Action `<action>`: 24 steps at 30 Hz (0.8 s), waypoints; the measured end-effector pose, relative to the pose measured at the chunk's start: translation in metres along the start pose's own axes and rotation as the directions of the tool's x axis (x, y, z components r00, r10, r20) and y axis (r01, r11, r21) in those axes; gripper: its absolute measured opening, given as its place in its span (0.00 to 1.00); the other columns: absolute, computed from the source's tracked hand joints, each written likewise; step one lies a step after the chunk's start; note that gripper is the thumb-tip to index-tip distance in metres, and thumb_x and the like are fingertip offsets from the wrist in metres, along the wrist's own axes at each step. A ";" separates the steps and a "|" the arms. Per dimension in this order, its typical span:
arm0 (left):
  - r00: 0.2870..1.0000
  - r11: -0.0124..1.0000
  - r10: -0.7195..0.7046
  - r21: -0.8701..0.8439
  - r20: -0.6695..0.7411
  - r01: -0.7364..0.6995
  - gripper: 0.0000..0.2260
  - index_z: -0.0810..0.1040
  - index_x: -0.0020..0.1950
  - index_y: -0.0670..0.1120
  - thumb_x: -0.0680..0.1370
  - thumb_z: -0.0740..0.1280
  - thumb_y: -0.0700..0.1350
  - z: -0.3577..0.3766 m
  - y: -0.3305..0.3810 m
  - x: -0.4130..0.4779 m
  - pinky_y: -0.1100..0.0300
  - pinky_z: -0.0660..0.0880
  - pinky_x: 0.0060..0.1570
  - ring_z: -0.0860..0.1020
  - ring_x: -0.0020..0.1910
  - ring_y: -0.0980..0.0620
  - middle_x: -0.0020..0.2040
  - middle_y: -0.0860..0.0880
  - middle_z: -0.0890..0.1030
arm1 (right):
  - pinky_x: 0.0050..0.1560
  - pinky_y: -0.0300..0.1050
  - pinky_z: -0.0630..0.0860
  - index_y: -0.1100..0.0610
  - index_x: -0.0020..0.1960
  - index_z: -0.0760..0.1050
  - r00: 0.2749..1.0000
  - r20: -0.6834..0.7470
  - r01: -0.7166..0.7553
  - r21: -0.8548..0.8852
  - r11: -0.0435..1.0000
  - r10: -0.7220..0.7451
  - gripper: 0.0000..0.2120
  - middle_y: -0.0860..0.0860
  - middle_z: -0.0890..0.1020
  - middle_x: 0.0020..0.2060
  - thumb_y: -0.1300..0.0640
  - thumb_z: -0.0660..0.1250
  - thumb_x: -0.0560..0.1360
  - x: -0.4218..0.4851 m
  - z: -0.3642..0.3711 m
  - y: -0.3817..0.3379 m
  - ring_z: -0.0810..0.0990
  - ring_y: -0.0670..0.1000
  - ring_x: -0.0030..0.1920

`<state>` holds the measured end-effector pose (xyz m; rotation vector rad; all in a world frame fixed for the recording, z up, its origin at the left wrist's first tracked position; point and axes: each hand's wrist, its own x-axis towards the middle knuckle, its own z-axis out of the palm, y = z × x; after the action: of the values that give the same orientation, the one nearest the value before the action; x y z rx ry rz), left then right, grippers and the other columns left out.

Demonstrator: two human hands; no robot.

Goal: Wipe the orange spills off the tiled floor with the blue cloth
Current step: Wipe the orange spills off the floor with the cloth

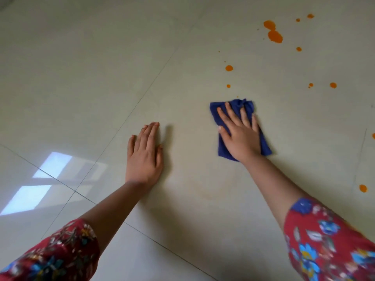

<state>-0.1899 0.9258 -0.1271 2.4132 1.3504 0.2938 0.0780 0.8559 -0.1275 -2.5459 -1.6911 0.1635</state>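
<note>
Cloth (223, 149): blue, folded to a small pad, lying flat on the floor (101, 78), right of centre. Its far edge is bunching slightly.

Right hand (241, 136) is pressing down on it, palm flat, fingers straight and spread. It is not gripping, only bearing on the pad.

Spills (229, 68) are lying ahead and to the right, none under the cloth that I can see. The nearest drop (228, 86) is sitting just beyond the pad's far edge. The big blot (275, 36) is well beyond that, with small dots around it. One stray drop (363, 188) is sitting apart, out past the right forearm.

Left hand (145, 157) is resting flat on the tile, fingers together and straight, holding nothing. It seems to be taking the person's weight.

Red floral right sleeve (324, 240) is hanging low. A window reflection (50, 169) is showing on the glossy tile at left.

Risks, as I judge them:
- The pad is small and the blot is large, so a straight push is likely to be smearing orange rather than lifting it.
- With no grip, the cloth may be slipping out or rolling under the palm.
- A soiled face may be leaving streaks on clean tile.
- The sleeve may be dragging through the stray drop.
- The bracing hand could be sliding on wet gloss.
</note>
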 end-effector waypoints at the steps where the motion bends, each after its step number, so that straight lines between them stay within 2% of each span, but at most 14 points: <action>1: 1.000 1.000 0.003 -0.006 -0.001 -0.003 0.26 0.53 0.79 0.49 0.80 0.51 0.47 0.000 -0.001 0.000 0.52 0.47 0.76 0.54 0.77 0.52 0.78 0.50 0.60 | 0.73 0.58 0.50 0.45 0.76 0.59 1.000 0.012 0.023 0.011 1.000 -0.024 0.28 0.44 0.60 0.77 0.43 0.46 0.77 0.006 0.002 -0.023 0.61 0.57 0.75; 3: 1.000 0.999 0.008 -0.032 -0.010 -0.008 0.26 0.55 0.78 0.47 0.80 0.50 0.47 -0.001 -0.003 0.000 0.51 0.49 0.75 0.56 0.77 0.51 0.77 0.49 0.61 | 0.71 0.58 0.51 0.46 0.76 0.61 0.974 0.000 0.227 -0.023 0.974 -0.227 0.27 0.46 0.62 0.76 0.45 0.49 0.77 -0.007 0.009 -0.067 0.65 0.58 0.73; 5: 1.000 0.998 0.011 -0.059 -0.015 -0.012 0.25 0.57 0.78 0.45 0.80 0.50 0.46 -0.001 -0.004 0.000 0.49 0.51 0.75 0.58 0.77 0.49 0.76 0.48 0.63 | 0.72 0.58 0.53 0.46 0.76 0.59 0.878 0.027 0.478 -0.030 0.878 -0.478 0.26 0.45 0.61 0.76 0.44 0.50 0.79 -0.046 0.013 -0.085 0.65 0.57 0.73; 8: 1.000 0.998 0.007 -0.068 -0.018 -0.008 0.25 0.56 0.78 0.46 0.80 0.50 0.45 -0.001 -0.004 -0.001 0.51 0.49 0.75 0.57 0.77 0.50 0.77 0.49 0.62 | 0.73 0.56 0.53 0.43 0.77 0.56 0.796 0.116 0.598 0.007 0.802 -0.594 0.26 0.43 0.58 0.77 0.43 0.51 0.80 -0.077 0.007 -0.044 0.63 0.55 0.74; 10: 1.000 0.998 0.008 -0.059 -0.014 -0.009 0.25 0.55 0.78 0.48 0.80 0.50 0.45 -0.001 -0.003 -0.001 0.51 0.48 0.76 0.55 0.77 0.52 0.77 0.50 0.61 | 0.71 0.57 0.53 0.43 0.77 0.56 0.871 0.088 0.489 -0.072 0.869 -0.483 0.26 0.43 0.59 0.77 0.44 0.51 0.79 -0.058 0.007 -0.004 0.65 0.56 0.73; 12: 1.000 0.999 0.010 -0.048 -0.010 -0.011 0.25 0.55 0.78 0.48 0.80 0.49 0.45 0.000 -0.002 0.000 0.50 0.48 0.76 0.55 0.78 0.52 0.78 0.50 0.60 | 0.71 0.57 0.53 0.44 0.77 0.58 0.982 0.016 0.191 -0.084 0.978 -0.190 0.26 0.44 0.60 0.77 0.44 0.50 0.79 -0.030 0.003 0.015 0.64 0.57 0.74; 13: 1.000 0.999 0.012 -0.046 -0.009 -0.012 0.25 0.56 0.78 0.48 0.80 0.49 0.45 -0.001 -0.002 -0.001 0.50 0.48 0.76 0.55 0.77 0.52 0.78 0.50 0.61 | 0.71 0.58 0.54 0.46 0.76 0.59 0.997 -0.014 0.072 -0.063 0.995 -0.073 0.26 0.45 0.61 0.76 0.44 0.50 0.78 -0.023 0.001 0.007 0.64 0.58 0.74; 15: 1.000 0.998 0.021 -0.053 -0.005 -0.021 0.25 0.57 0.78 0.47 0.80 0.49 0.46 -0.001 -0.003 -0.001 0.49 0.49 0.76 0.55 0.77 0.51 0.77 0.50 0.61 | 0.71 0.61 0.56 0.47 0.76 0.61 0.995 -0.047 0.085 -0.035 0.996 -0.087 0.27 0.47 0.63 0.76 0.45 0.51 0.77 -0.032 0.004 -0.029 0.66 0.60 0.72; 16: 1.000 0.998 0.024 -0.057 -0.003 -0.024 0.25 0.57 0.78 0.47 0.80 0.49 0.46 -0.002 -0.004 -0.001 0.50 0.49 0.75 0.56 0.77 0.51 0.77 0.50 0.61 | 0.70 0.62 0.57 0.46 0.76 0.61 0.969 -0.034 0.244 -0.035 0.969 -0.245 0.27 0.47 0.63 0.76 0.45 0.52 0.77 -0.050 0.009 -0.047 0.67 0.61 0.71; 18: 1.000 0.998 0.027 -0.062 -0.008 -0.027 0.25 0.58 0.78 0.47 0.80 0.50 0.46 -0.003 -0.005 0.000 0.51 0.49 0.75 0.56 0.77 0.51 0.77 0.49 0.62 | 0.72 0.61 0.54 0.43 0.76 0.58 0.791 0.056 0.612 -0.025 0.791 -0.610 0.27 0.44 0.59 0.77 0.44 0.54 0.78 -0.099 0.011 -0.058 0.63 0.58 0.73; 20: 0.999 0.997 0.032 -0.063 -0.003 -0.032 0.25 0.58 0.78 0.47 0.80 0.51 0.45 -0.003 -0.004 -0.001 0.51 0.48 0.75 0.56 0.77 0.51 0.77 0.50 0.61 | 0.74 0.58 0.50 0.40 0.76 0.56 0.627 0.173 0.767 0.034 0.641 -0.759 0.27 0.41 0.56 0.77 0.43 0.55 0.78 -0.124 0.004 -0.033 0.56 0.53 0.77; 21: 0.999 0.998 0.034 -0.061 0.000 -0.034 0.24 0.58 0.78 0.47 0.80 0.51 0.45 -0.003 -0.003 -0.001 0.51 0.48 0.76 0.55 0.78 0.51 0.78 0.50 0.61 | 0.74 0.58 0.49 0.40 0.76 0.56 0.605 0.197 0.785 0.017 0.619 -0.772 0.27 0.40 0.55 0.77 0.43 0.55 0.78 -0.124 0.001 -0.015 0.56 0.52 0.77; 22: 0.999 0.998 0.037 -0.055 0.001 -0.037 0.24 0.57 0.78 0.48 0.80 0.51 0.45 -0.003 -0.003 -0.001 0.50 0.48 0.76 0.54 0.78 0.51 0.78 0.50 0.60 | 0.74 0.58 0.50 0.40 0.76 0.56 0.632 0.202 0.766 -0.019 0.642 -0.748 0.27 0.40 0.56 0.77 0.43 0.55 0.78 -0.119 0.001 0.004 0.57 0.53 0.76; 24: 0.999 0.999 0.037 -0.036 -0.002 -0.037 0.25 0.57 0.78 0.48 0.80 0.51 0.45 -0.003 -0.002 -0.001 0.51 0.47 0.76 0.54 0.78 0.51 0.78 0.50 0.59 | 0.72 0.60 0.53 0.42 0.76 0.56 0.805 0.153 0.589 -0.085 0.803 -0.574 0.26 0.43 0.58 0.76 0.44 0.52 0.79 -0.096 -0.002 0.031 0.62 0.55 0.74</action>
<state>-0.1926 0.9265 -0.1256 2.4110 1.2905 0.3270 0.0699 0.7556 -0.1254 -1.9804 -2.5140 0.1687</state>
